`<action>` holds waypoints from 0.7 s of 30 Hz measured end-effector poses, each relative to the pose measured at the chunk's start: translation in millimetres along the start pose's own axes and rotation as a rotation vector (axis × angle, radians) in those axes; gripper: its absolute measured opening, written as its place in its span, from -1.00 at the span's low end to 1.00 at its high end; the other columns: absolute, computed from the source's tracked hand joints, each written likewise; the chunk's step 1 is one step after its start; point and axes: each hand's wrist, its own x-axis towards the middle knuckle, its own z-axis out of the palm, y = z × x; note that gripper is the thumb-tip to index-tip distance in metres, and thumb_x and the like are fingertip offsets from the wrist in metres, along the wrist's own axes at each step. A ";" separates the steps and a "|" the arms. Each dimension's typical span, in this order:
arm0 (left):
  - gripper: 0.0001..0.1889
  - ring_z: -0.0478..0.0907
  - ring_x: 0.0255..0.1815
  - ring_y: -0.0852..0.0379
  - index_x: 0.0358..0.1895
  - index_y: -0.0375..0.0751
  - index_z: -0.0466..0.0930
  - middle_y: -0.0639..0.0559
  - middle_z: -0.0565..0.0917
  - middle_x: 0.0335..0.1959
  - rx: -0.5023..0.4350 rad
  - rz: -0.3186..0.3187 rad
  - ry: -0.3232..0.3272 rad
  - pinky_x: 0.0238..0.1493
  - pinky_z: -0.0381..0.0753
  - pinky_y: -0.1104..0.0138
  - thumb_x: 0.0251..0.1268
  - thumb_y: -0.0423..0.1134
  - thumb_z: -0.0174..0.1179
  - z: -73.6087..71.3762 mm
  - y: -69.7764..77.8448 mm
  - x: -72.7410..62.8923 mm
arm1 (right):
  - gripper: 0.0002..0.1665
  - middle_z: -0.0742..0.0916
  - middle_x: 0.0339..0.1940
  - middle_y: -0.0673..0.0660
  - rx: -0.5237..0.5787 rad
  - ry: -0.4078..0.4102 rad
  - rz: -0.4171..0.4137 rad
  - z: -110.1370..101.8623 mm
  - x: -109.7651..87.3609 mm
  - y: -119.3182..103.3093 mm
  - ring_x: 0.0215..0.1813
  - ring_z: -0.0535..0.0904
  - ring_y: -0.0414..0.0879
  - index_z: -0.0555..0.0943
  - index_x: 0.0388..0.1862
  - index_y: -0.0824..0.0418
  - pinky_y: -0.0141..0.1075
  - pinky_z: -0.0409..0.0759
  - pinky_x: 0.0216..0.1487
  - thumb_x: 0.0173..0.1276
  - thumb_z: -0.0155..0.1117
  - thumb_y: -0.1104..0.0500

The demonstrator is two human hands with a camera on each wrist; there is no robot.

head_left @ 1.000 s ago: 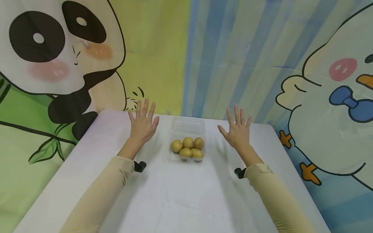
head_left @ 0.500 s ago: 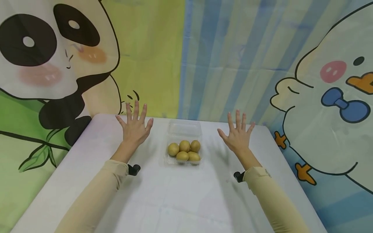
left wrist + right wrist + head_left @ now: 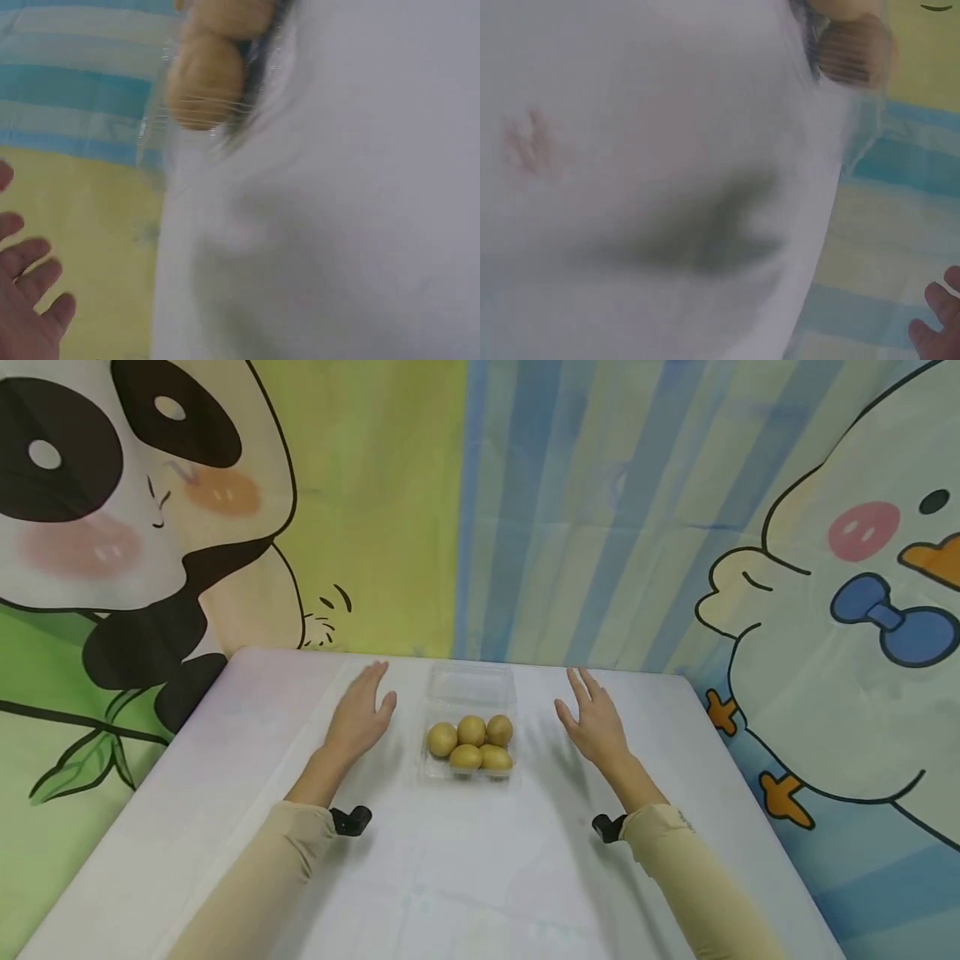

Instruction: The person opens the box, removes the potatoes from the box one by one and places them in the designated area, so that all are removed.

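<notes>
A clear plastic clamshell box (image 3: pixel 435 768) lies on the white table with its lid (image 3: pixel 471 683) folded back toward the wall. Several smooth, yellow-brown oval things that look like potatoes (image 3: pixel 472 730) fill its tray. To the left of the box, my left hand (image 3: pixel 356 718) hovers with fingers extended and thumb toward the box. My right hand (image 3: pixel 597 725) mirrors it on the right side, apart from the box. Neither holds anything. In the left wrist view the left hand's fingers (image 3: pixel 39 281) spread at the lower left; the right wrist view catches only some right fingertips (image 3: pixel 939 300).
The white table (image 3: pixel 480 877) ends at a printed fabric backdrop (image 3: pixel 555 510) with a panda and a white bird. Small black wrist cameras sit at both cuffs, and the hands cast shadows on the tabletop.
Both hands have lowered and turned from palms-down with spread fingers to thumbs nearer the box, fingers closer together. Box and contents stay put; the head view has shifted slightly.
</notes>
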 end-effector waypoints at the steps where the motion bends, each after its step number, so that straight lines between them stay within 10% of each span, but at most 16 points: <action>1: -0.34 -0.04 0.53 -0.19 0.50 -0.17 0.01 -0.21 0.08 0.51 -0.079 -0.007 -0.053 0.49 -0.04 -0.08 0.45 0.04 -0.13 8.1 -0.3 -6.0 | -0.27 0.24 0.51 0.22 0.038 -0.015 -0.013 4.5 -1.8 -2.4 0.45 0.22 0.21 0.18 0.48 0.17 0.15 0.21 0.40 0.45 0.02 -0.12; 7: 0.06 -0.13 0.56 -0.16 0.54 -0.05 -0.30 -0.13 -0.12 0.56 -0.297 -0.111 -0.333 0.49 -0.06 -0.08 0.17 0.35 0.10 55.2 -2.1 -44.0 | -0.40 0.50 0.31 0.13 0.147 -0.116 -0.155 34.2 -9.3 -26.9 0.31 0.46 0.07 0.43 0.31 0.22 -0.06 0.46 0.28 0.38 0.20 -0.01; 21: 0.31 -0.11 0.56 0.00 0.54 -0.04 -0.36 -0.05 -0.08 0.56 -0.422 -0.086 -0.250 0.51 -0.05 0.03 -0.15 0.32 0.38 88.8 7.5 -52.1 | -0.40 0.60 0.15 0.15 0.101 -0.253 -0.207 40.9 2.2 -64.3 0.21 0.53 0.04 0.51 0.22 0.28 -0.16 0.51 0.24 0.22 0.38 0.10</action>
